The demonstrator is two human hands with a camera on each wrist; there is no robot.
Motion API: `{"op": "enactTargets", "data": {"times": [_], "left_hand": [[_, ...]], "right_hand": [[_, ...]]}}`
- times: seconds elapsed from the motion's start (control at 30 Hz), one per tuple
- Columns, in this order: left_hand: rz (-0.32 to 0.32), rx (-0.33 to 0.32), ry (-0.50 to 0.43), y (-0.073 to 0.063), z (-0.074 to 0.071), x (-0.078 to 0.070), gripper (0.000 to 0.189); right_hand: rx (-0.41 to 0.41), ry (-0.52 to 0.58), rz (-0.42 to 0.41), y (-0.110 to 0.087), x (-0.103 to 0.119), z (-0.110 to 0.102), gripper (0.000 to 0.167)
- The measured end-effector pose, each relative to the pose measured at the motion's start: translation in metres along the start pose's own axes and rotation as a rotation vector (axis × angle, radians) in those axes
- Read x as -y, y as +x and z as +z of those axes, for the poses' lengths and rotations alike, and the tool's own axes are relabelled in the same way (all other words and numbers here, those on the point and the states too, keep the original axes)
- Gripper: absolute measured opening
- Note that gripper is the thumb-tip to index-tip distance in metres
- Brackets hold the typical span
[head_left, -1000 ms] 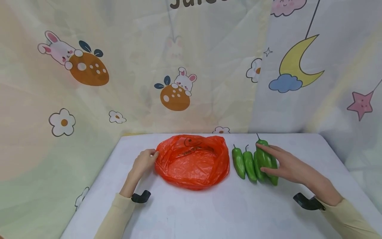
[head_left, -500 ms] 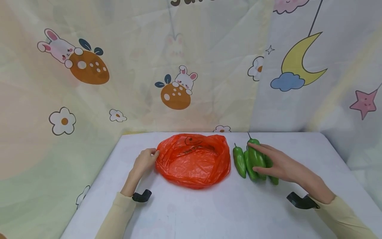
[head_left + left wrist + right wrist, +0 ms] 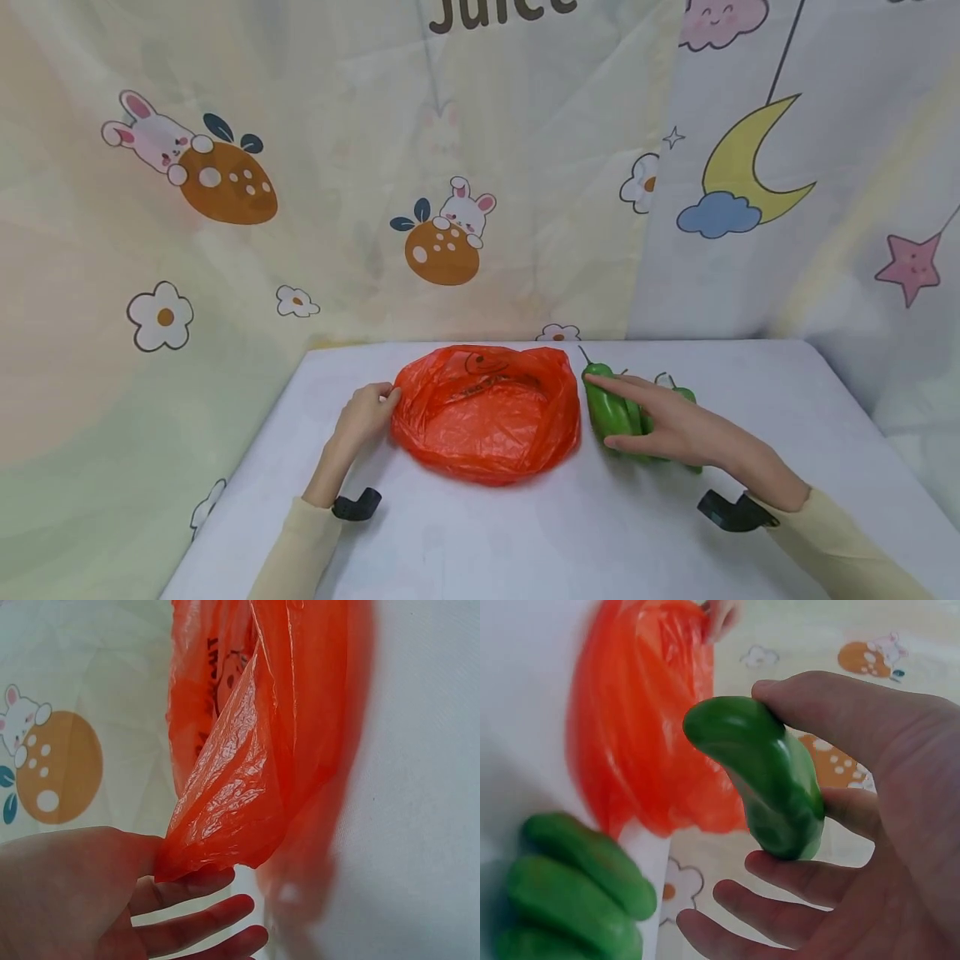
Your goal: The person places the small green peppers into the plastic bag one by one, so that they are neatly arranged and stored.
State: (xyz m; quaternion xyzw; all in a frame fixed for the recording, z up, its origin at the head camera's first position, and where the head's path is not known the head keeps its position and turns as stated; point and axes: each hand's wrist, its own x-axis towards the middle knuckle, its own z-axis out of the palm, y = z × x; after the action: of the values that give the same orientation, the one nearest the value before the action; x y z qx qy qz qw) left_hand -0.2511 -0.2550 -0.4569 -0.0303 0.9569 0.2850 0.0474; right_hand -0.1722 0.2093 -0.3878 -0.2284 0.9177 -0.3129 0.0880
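Observation:
A red-orange plastic bag (image 3: 487, 462) lies with its mouth gaping, dark print on its inner far side. My left hand (image 3: 365, 412) pinches the left edge of its rim between thumb and index finger, the other fingers spread below in the left wrist view. My right hand (image 3: 678, 425) holds a glossy green chili pepper (image 3: 772, 780) between thumb and fingertips, raised close to the bag's right side. Several more green peppers (image 3: 577, 900) lie side by side under and behind that hand, partly hidden by it in the head view.
Bag and peppers are on a white table (image 3: 480, 542), near its far edge. Behind it hangs a pale cloth backdrop (image 3: 337, 150) printed with rabbits, flowers and a moon. Both wrists wear black camera mounts.
My right hand has carried the held pepper leftward, from over the right of the row to beside the bag. The left hand keeps its pinch on the bag's rim.

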Motion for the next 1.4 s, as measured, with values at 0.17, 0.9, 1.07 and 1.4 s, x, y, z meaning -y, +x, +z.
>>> {"op": "enactTargets", "data": {"times": [0.17,0.9,1.07,1.4], "left_hand": [[0.015,-0.010,0.011,0.002,-0.001,-0.001,0.037],[-0.001,-0.012,0.015,0.000,0.001,0.003,0.035],[0.009,-0.011,0.009,0.000,0.001,0.003,0.034],[0.055,-0.039,0.012,0.001,0.003,0.003,0.031]], "right_hand": [[0.029,-0.007,-0.010,0.004,0.013,-0.003,0.082],[0.074,0.012,-0.109,0.046,0.051,0.000,0.084],[0.084,0.050,-0.137,0.056,0.057,0.005,0.083],[0.117,0.071,-0.133,0.076,0.070,0.025,0.080]]}}
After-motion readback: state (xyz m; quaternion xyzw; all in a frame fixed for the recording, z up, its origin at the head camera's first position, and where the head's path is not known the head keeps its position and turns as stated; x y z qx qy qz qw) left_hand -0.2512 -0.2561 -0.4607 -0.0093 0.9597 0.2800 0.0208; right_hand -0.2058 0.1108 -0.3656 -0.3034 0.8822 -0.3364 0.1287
